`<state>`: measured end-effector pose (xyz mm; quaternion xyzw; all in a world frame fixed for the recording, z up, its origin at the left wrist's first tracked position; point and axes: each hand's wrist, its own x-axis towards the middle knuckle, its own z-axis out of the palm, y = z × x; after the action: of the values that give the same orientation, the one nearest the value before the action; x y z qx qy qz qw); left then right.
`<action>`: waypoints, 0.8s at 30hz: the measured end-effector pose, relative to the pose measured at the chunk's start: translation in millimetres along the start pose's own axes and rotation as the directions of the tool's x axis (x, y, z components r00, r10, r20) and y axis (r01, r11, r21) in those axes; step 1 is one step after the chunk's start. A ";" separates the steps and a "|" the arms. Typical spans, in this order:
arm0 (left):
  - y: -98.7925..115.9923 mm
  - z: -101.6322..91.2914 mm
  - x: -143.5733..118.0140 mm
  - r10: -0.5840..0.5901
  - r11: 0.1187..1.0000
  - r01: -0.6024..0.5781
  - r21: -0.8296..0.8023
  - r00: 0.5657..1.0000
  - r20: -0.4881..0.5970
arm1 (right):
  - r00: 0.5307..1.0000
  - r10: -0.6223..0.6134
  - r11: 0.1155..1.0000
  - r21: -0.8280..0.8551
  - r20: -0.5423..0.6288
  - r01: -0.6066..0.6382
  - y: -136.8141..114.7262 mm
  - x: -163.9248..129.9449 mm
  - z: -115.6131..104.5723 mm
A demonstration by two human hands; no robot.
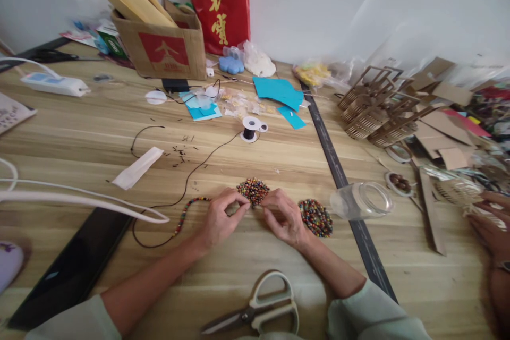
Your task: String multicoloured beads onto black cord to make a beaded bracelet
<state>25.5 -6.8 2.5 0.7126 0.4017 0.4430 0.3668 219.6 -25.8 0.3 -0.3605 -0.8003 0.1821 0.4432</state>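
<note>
Head view: left hand [218, 221] and right hand [282, 217], fingers pinching black cord [187, 179], beside two bead piles [254, 190].

Both hands met at the centre of the wooden worktop [279, 164], the left hand [218, 220] and right hand [283, 218] pinching at a pile of coloured beads [254, 191]. A beaded cord [187, 211] trailed off at nine o'clock. A second bead pile [316, 217] lay at three o'clock, a clear jar [362, 201] on its side beyond it. Scissors [258, 312] lay at six o'clock.
</note>
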 end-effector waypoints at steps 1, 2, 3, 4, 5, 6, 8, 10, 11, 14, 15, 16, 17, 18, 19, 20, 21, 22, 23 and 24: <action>0.4 -1.1 0.7 -0.042 0.999 0.041 -0.016 0.999 -0.029 | 1.000 0.023 0.999 -0.028 -0.009 -0.023 0.5 -0.3 0.1; 0.7 -2.0 1.3 -0.084 0.996 0.082 -0.036 0.995 -0.055 | 0.999 0.044 0.998 -0.054 -0.014 -0.045 1.2 -0.5 0.4; 0.8 -2.7 2.0 -0.125 0.991 0.121 -0.059 0.989 -0.074 | 0.998 0.063 0.995 -0.075 -0.015 -0.064 1.9 -0.6 1.0; 0.9 -3.3 2.6 -0.167 0.984 0.159 -0.085 0.982 -0.089 | 0.997 0.076 0.993 -0.095 -0.012 -0.077 2.5 -0.6 1.7; 1.0 -3.9 3.1 -0.207 0.974 0.196 -0.111 0.973 -0.104 | 0.996 0.087 0.990 -0.114 -0.005 -0.087 2.8 -0.5 2.5; 1.3 -4.5 3.3 -0.246 0.964 0.228 -0.139 0.961 -0.124 | 0.995 0.096 0.987 -0.132 0.005 -0.094 3.0 -0.1 3.3; 2.2 -5.6 3.1 -0.295 0.944 0.257 -0.207 0.938 -0.183 | 0.994 0.104 0.981 -0.167 0.032 -0.097 2.6 0.9 4.6; 3.5 -6.6 1.8 -0.291 0.936 0.219 -0.276 0.921 -0.257 | 0.993 0.105 0.975 -0.203 0.058 -0.091 1.8 1.9 5.6; 4.2 -7.0 0.8 -0.273 0.936 0.184 -0.302 0.918 -0.288 | 0.992 0.106 0.971 -0.220 0.066 -0.089 1.6 2.3 5.9; 5.8 -6.7 -2.4 -0.201 0.942 0.100 -0.320 0.933 -0.298 | 0.990 0.115 0.961 -0.262 0.085 -0.089 2.2 2.6 6.7; 6.0 -6.2 -3.3 -0.181 0.947 0.093 -0.307 0.945 -0.272 | 0.989 0.118 0.959 -0.269 0.092 -0.089 2.8 2.4 7.0; 6.1 -5.5 -3.9 -0.162 0.955 0.092 -0.282 0.959 -0.234 | 0.988 0.119 0.958 -0.273 0.099 -0.088 3.4 2.1 7.1; 6.0 -4.8 -4.3 -0.145 0.965 0.097 -0.246 0.972 -0.187 | 0.987 0.120 0.957 -0.278 0.105 -0.087 4.1 1.7 7.3; 5.7 -4.0 -4.3 -0.128 0.974 0.100 -0.202 0.983 -0.133 | 0.987 0.121 0.955 -0.282 0.109 -0.085 4.7 1.3 7.5; 5.3 -3.1 -4.2 -0.110 0.983 0.097 -0.156 0.991 -0.082 | 0.986 0.121 0.954 -0.287 0.112 -0.085 5.2 1.0 7.6; 4.8 -2.2 -3.9 -0.094 0.989 0.089 -0.116 0.995 -0.033 | 0.986 0.123 0.952 -0.293 0.115 -0.085 5.6 0.6 7.7; 4.2 -1.3 -3.4 -0.081 0.993 0.082 -0.084 0.997 0.008 | 0.985 0.125 0.951 -0.298 0.117 -0.085 5.8 0.4 7.8; 3.5 -0.5 -3.0 -0.075 0.995 0.077 -0.061 0.996 0.038 | 0.985 0.127 0.949 -0.303 0.118 -0.087 5.9 0.3 7.8; 2.8 0.2 -2.6 -0.075 0.996 0.078 -0.047 0.996 0.057 | 0.985 0.130 0.948 -0.307 0.117 -0.088 5.8 0.2 7.8; 2.1 0.7 -2.3 -0.081 0.996 0.083 -0.037 0.994 0.069 | 0.984 0.132 0.946 -0.310 0.117 -0.090 5.7 0.2 7.8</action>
<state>26.0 -9.8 3.3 0.7026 0.4091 0.4110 0.4123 215.4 -21.6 -7.2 -0.4556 -0.8256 0.1058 0.3157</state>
